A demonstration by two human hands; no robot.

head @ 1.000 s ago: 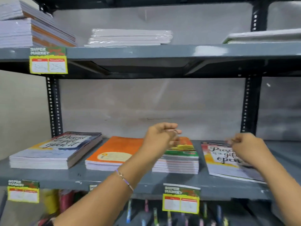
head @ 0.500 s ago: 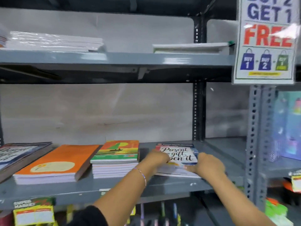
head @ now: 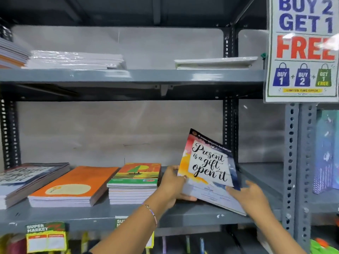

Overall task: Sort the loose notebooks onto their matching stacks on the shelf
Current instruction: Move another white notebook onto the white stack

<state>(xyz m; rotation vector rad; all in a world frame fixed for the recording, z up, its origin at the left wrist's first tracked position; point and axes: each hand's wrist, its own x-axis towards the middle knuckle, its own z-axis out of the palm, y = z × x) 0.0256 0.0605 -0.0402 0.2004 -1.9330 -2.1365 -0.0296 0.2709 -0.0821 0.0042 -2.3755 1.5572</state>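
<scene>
A "Present is a gift, open it" notebook (head: 209, 165) is tilted up on its lower edge at the right end of the grey middle shelf (head: 192, 215). My left hand (head: 171, 184) grips its left edge, thumb on the cover. My right hand (head: 251, 197) holds its lower right corner, fingers spread against it. To the left stand three stacks: green-and-orange boat notebooks (head: 134, 182), plain orange notebooks (head: 73, 186), and at the far left a matching "Present is a gift" stack (head: 27, 178).
A perforated grey upright (head: 300, 171) bounds the shelf on the right, with a "Buy 2 get 1 free" sign (head: 302, 48) above it. The upper shelf (head: 128, 76) carries wrapped white stacks. Price tags (head: 45, 237) hang on the shelf's front edge.
The notebook lay flat on the shelf under both hands half a second ago; now both hands have tipped it up so its cover faces me. The view has shifted right over the second.
</scene>
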